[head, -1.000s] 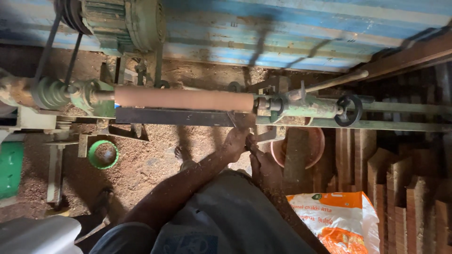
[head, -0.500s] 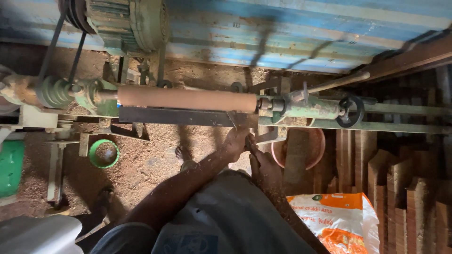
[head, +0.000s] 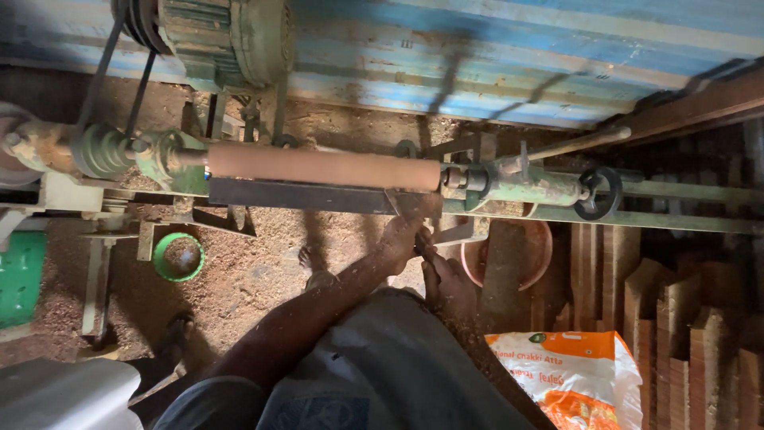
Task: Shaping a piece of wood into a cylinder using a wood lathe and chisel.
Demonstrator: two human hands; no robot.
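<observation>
Below the lathe's dark tool rest, left hand and right hand close together around a thin tool, grip hard to make out, reddish wooden cylinder mounted between green lathe ends, tool tip hidden in shadow.

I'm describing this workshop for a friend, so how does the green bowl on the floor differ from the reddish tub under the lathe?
The green bowl is bright green, while the reddish tub is a dull pinkish red. The green bowl looks smaller than the reddish tub. The green bowl lies in full view on the sawdust floor; the reddish tub is partly hidden behind a wooden post. Both are round and open-topped.
</observation>
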